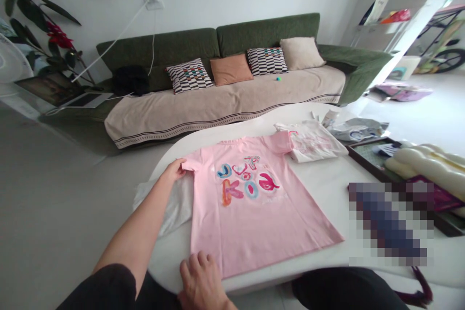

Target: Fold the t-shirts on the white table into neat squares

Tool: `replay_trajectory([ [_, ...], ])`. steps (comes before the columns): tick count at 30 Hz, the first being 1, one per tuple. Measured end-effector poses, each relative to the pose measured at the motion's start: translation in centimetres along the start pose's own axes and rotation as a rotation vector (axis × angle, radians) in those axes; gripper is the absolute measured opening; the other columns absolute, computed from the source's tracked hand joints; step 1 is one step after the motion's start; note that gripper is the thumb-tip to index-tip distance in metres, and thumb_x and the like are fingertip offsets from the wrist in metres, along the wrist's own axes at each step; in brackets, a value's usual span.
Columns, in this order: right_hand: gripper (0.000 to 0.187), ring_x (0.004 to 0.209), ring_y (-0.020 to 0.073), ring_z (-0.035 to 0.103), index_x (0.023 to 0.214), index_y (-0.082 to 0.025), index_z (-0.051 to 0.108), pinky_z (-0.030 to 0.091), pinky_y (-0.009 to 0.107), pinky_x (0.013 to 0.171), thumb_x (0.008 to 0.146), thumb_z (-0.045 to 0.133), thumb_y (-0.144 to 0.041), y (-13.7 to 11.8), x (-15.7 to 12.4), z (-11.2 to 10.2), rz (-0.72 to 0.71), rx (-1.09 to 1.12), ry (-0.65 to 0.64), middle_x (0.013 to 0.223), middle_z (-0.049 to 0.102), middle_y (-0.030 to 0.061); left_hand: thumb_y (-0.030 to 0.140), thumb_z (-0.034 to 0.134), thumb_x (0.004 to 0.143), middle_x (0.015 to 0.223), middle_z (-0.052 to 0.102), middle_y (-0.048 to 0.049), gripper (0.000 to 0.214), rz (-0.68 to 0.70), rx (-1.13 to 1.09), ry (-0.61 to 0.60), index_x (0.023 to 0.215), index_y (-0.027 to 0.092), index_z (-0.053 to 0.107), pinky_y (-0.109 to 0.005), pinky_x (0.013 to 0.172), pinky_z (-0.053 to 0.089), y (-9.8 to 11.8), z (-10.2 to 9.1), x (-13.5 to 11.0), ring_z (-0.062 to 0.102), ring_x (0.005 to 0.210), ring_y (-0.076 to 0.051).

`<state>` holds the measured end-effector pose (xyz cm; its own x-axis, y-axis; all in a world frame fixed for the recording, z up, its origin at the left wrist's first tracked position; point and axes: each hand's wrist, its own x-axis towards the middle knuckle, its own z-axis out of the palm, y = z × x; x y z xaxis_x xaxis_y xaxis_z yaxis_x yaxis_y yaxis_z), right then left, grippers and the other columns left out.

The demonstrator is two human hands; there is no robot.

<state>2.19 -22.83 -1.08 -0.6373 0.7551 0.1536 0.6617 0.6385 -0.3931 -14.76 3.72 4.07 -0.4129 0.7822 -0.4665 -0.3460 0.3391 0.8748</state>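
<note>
A pink T-shirt (254, 232) with colourful painted-looking letters and shapes on its chest lies spread on the white table (316, 252), its collar toward the sofa. At its left sleeve edge, my left hand (176, 169) pinches the fabric. My right hand (201, 281) is at the near left corner of the hem, fingers curled over the cloth; the thumb is hidden. A clear plastic bag (169, 206) lies partly under the shirt's left side. Beyond the right sleeve lies a folded white printed T-shirt (314, 143).
To the right stand a dark-rimmed tray (366, 160) with a cream puffy item (428, 164), a grey plastic package (359, 128) and a small white bottle (330, 117). A blurred purple item (385, 223) lies nearer. Behind the table is a green sofa (269, 29) with cushions.
</note>
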Motion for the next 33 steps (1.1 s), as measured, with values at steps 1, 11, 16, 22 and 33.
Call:
replay_trajectory([
  [1, 0.027, 0.076, 0.0259, 0.054, 0.090, -0.015, 0.057, 0.047, 0.041, 0.059, 0.068, 0.064, -0.031, -0.2, 0.1, -0.1, -0.016, 0.000, -0.028, 0.083, 0.058, 0.0103, 0.009, 0.055, 0.064, 0.052, 0.050, 0.0033, 0.009, -0.034, 0.017, 0.001, 0.070, 0.015, 0.051, -0.017, 0.039, 0.033, 0.3, 0.2, -0.2, 0.047, 0.041, -0.009],
  [11, 0.026, 0.076, 0.0243, 0.054, 0.078, -0.019, 0.056, 0.046, 0.033, 0.053, 0.065, 0.066, -0.038, 1.3, -0.8, -1.9, -0.029, 0.086, -0.043, 0.082, 0.056, 0.0074, 0.006, 0.053, 0.058, 0.051, 0.045, 0.0031, 0.014, -0.047, 0.037, -0.057, 0.067, 0.016, 0.049, -0.021, 0.038, 0.034, 1.8, 3.0, -1.0, 0.043, 0.038, -0.010],
  [16, 0.016, 0.068, 0.0168, 0.054, 0.073, -0.018, 0.050, 0.042, 0.025, 0.055, 0.060, 0.053, -0.010, 2.3, -1.3, -4.7, 0.153, 0.406, 0.029, 0.076, 0.056, 0.0030, 0.008, 0.050, 0.055, 0.053, 0.045, 0.0032, 0.017, 0.034, 0.016, -0.066, 0.069, 0.017, 0.047, -0.021, 0.042, 0.036, 2.3, 3.9, -1.5, 0.045, 0.042, -0.010],
  [22, 0.041, 0.066, 0.0116, 0.052, 0.097, -0.021, 0.043, 0.042, 0.020, 0.058, 0.059, 0.041, -0.004, 5.9, -5.1, -7.2, 0.446, 1.028, 0.205, 0.071, 0.049, -0.0030, 0.008, 0.052, 0.052, 0.060, 0.049, 0.0049, 0.029, 0.237, -0.037, -0.131, 0.079, 0.019, 0.053, -0.018, 0.043, 0.030, 2.6, 9.2, -1.9, 0.044, 0.047, -0.008],
  [33, 0.013, 0.066, 0.0105, 0.050, 0.078, -0.018, 0.055, 0.040, 0.019, 0.060, 0.068, 0.048, -0.013, 7.9, -4.8, -8.7, 0.370, 0.989, 0.045, 0.068, 0.051, -0.0025, 0.017, 0.048, 0.060, 0.053, 0.042, 0.0031, 0.005, 0.335, -0.213, -0.057, 0.061, 0.018, 0.043, -0.022, 0.049, 0.040, 1.6, 11.3, -0.7, 0.045, 0.052, -0.011],
])
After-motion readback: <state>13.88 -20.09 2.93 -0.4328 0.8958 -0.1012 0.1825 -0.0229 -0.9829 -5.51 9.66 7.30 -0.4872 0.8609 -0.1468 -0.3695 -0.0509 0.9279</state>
